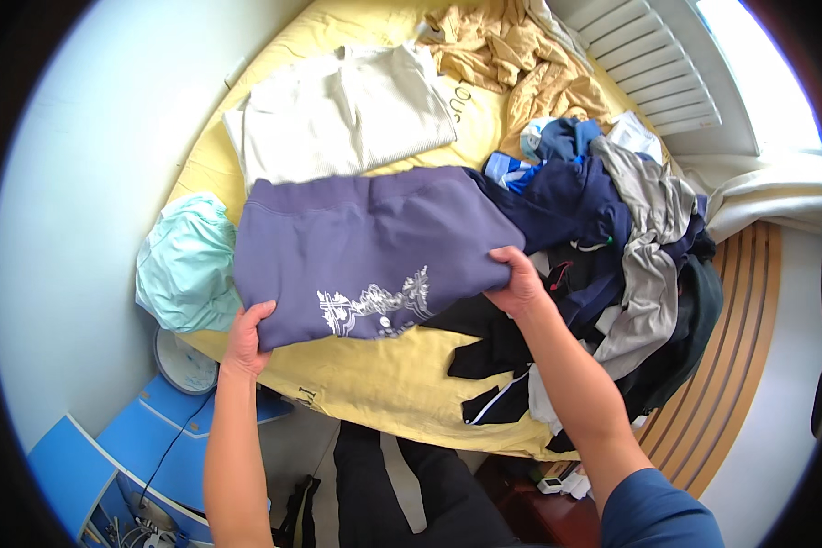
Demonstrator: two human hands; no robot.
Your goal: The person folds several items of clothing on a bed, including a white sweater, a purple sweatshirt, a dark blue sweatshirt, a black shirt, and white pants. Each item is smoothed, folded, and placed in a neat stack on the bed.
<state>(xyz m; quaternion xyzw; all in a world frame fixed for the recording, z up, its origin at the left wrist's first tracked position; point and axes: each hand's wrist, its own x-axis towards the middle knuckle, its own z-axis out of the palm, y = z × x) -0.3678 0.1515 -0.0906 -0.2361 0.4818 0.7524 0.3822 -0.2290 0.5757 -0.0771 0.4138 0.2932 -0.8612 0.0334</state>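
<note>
A purple sweatshirt (377,240), folded into a wide bundle with a white printed design along its lower part, is held between both hands above the bed. My left hand (248,337) grips its lower left corner, thumb on top. At the right edge, my right hand (517,282) pinches the cloth, its fingers hidden underneath. Beyond the sweatshirt lies a folded cream ribbed garment (349,113), partly covered by it in view. Left of the sweatshirt is a bunched mint-green garment (188,264).
A heap of dark clothes (582,198) with a grey garment (657,253) across it covers the bed's right side. A crumpled tan cloth (514,55) lies at the far end of the yellow sheet (363,377). A radiator (647,65), slatted wood (733,329) and blue furniture (137,425) surround the bed.
</note>
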